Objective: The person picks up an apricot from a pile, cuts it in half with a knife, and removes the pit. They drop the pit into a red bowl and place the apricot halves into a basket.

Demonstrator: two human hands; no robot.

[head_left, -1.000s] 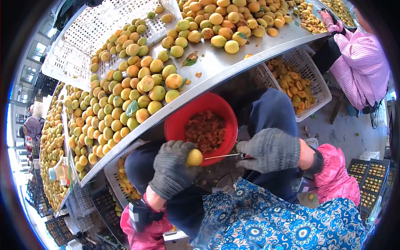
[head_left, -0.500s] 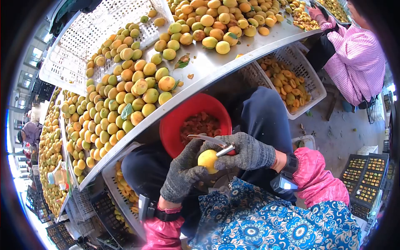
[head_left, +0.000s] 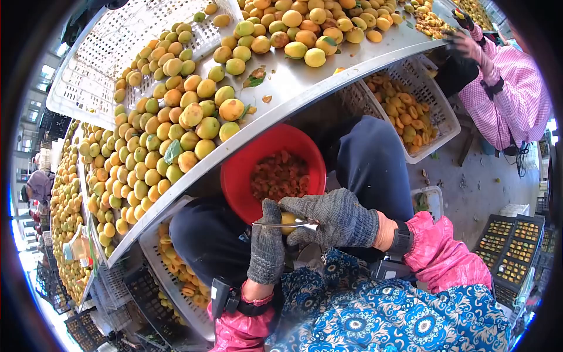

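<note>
Both my hands wear grey knitted gloves and meet over my lap, just below a red bowl (head_left: 233, 186) of reddish-brown pieces. A yellow fruit (head_left: 288, 223) sits between them, partly hidden by the fingers. My left hand (head_left: 267, 243) is closed around the fruit's left side. In my right hand (head_left: 337, 218) is a knife (head_left: 275, 224), its curved blade lying across the fruit and reaching over the left glove. The handle is mostly covered by the right-hand fingers.
Many yellow-orange fruits (head_left: 193, 114) cover the metal table (head_left: 293, 97) ahead. A white crate (head_left: 448, 126) of halved fruit stands at the right, another (head_left: 202, 320) at lower left. Black trays (head_left: 510, 249) lie far right. A person in a pink checked top (head_left: 519, 88) works at upper right.
My left hand has turned more upright and the fruit is now more covered. The blade has swung level across it. The co-worker's arm has lifted away from the table.
</note>
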